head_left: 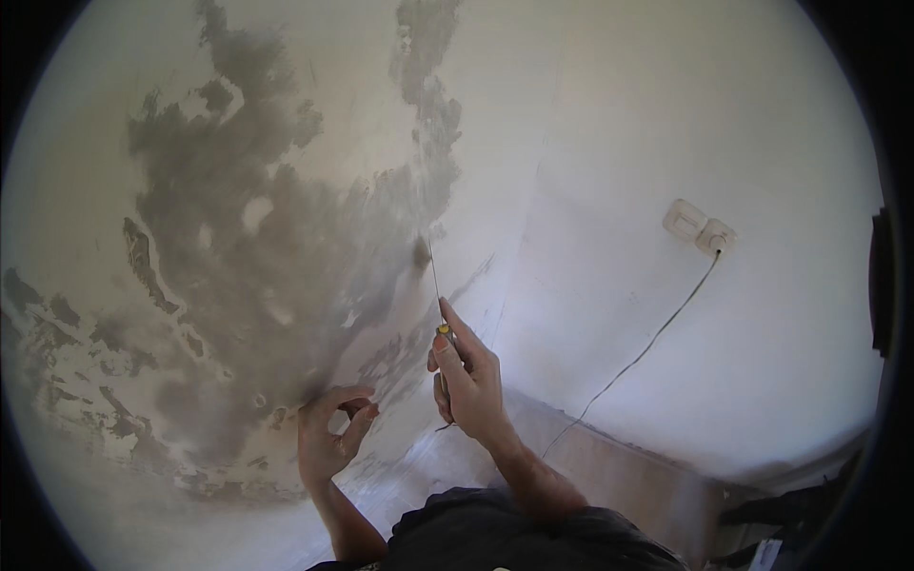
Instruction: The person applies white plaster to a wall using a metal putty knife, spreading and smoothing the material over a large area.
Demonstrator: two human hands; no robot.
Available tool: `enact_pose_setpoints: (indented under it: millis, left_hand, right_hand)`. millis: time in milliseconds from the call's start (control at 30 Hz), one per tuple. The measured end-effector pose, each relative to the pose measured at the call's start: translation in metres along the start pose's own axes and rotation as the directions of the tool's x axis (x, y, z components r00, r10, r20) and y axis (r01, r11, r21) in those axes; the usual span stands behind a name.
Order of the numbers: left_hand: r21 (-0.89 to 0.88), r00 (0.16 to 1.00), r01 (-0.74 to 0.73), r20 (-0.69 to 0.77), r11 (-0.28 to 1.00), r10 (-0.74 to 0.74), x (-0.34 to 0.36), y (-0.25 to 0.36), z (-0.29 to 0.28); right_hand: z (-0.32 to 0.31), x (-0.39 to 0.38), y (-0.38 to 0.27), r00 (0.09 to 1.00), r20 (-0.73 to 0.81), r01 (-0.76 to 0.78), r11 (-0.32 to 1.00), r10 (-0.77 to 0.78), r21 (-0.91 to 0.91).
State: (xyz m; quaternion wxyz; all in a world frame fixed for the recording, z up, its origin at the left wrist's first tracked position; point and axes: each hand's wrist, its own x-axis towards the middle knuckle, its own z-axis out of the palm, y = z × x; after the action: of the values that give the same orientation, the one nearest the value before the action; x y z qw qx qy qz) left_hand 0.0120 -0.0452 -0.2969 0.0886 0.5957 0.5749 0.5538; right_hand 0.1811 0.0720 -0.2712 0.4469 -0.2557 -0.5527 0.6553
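Note:
My right hand (468, 376) is closed round the handle of a putty knife (437, 285). Its thin blade appears edge-on, pointing up toward the patchy wall (238, 238); whether the tip touches the wall I cannot tell. The index finger stretches along the blade, and a yellow part of the handle shows by the thumb. Lower and to the left, my left hand (328, 433) is loosely curled beside the wall, thumb and index finger slightly apart, with nothing visible in it. Grey patches spread over the cream wall around both hands.
Right of the corner stands a pale wall with a white switch and socket (700, 228). A plugged-in cable (647, 347) hangs from it down to the floor (609, 466). Dark objects (790, 514) lie at the lower right.

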Motion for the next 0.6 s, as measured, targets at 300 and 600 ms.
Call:
enact_pose_setpoints:
  millis: [300,600]
  left_hand:
    - [-0.437,0.979,-0.011,0.177,0.899,0.097,-0.014,-0.021,-0.026]
    - [-0.534,0.942,-0.126,0.199,0.836,0.269,-0.014,-0.023,-0.032]
  right_hand:
    - [0.031,0.001,0.002,0.989,-0.118,0.060,0.977,-0.086,-0.205]
    - [0.053,0.007,0.016,0.967,-0.202,0.107,0.966,-0.156,-0.234]
